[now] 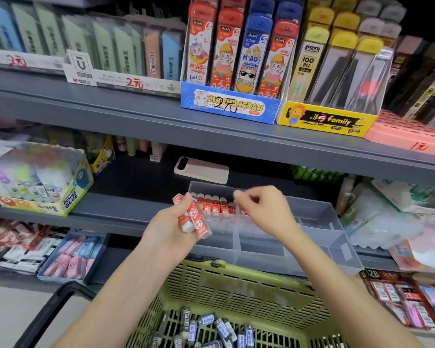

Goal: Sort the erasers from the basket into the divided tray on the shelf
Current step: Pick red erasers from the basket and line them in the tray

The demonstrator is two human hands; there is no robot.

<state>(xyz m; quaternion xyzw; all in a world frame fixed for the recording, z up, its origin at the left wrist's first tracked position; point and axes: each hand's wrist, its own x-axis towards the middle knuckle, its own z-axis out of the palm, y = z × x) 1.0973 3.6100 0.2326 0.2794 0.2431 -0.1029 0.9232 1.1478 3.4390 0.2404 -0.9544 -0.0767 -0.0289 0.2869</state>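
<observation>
Since the left hand grips several red-sleeved erasers as a loose fan, fingers curled round them with the white ends sticking out, the main risk is one sliding free. It would drop back into the green basket or land in the wrong cell of the clear divided tray. Sleeves look slick, so I'd expect little friction between the stacked pieces. Second risk: the row of red erasers stands on end in the tray's back-left compartment, packed side by side, and a nudge from the right hand at the row's open end could topple them. Third: the tray seems to overhang the shelf edge above the basket, so pressing on its near side could tip it. The basket also holds dark-sleeved 2B erasers; one of those in the red cell breaks the sort. Pose: left hand is raised at the tray's left side, near the start of the row, forearm coming up from bottom left. Right hand is above the tray, over the right end of the red row, fingers curled, thumb and forefinger close together. Motion blur there, so I cannot tell whether it pinches an eraser or nothing. Other cells look unfilled, but the clear walls make that hard to confirm.
</observation>
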